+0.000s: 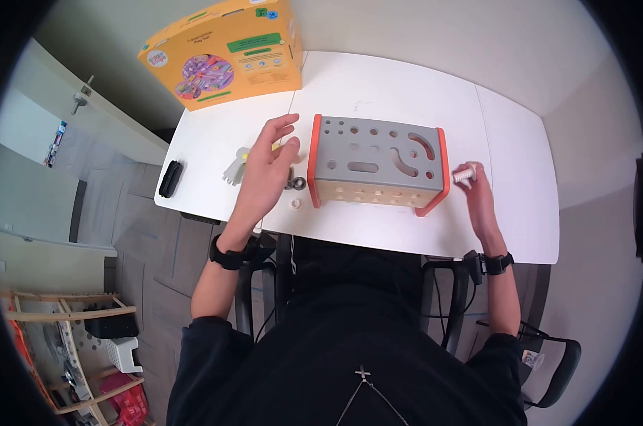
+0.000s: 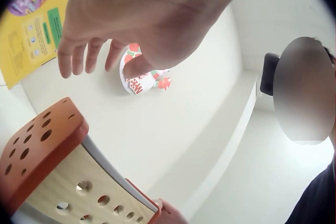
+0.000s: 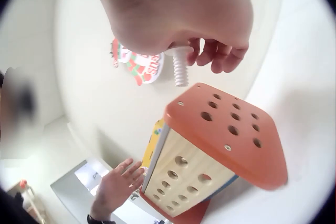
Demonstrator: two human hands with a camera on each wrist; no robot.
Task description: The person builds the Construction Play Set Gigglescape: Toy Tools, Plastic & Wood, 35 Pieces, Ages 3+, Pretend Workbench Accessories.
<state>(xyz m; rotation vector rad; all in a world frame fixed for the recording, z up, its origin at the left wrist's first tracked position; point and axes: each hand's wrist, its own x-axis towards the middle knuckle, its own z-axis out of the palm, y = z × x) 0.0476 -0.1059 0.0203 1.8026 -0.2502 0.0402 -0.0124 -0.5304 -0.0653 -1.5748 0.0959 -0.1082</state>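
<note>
A toy workbench with a grey top [image 1: 378, 153] and red-orange end panels [image 3: 226, 134] stands on the white table. The right hand [image 1: 477, 195] pinches a white threaded screw [image 1: 465, 175] just right of the workbench; in the right wrist view the screw [image 3: 180, 69] points down from the fingers, apart from the panel. Left of the workbench, the left hand [image 1: 268, 174] is raised with relaxed fingers and holds nothing. In the left wrist view that hand [image 2: 136, 19] hangs above the orange end panel [image 2: 42, 145].
Beneath and beside the left hand lie grey pieces [image 1: 233, 170], a dark round part [image 1: 299, 183] and a small pale ring [image 1: 296, 204]. A black object [image 1: 170, 179] sits at the table's left edge. A yellow box [image 1: 229, 57] stands at the back left.
</note>
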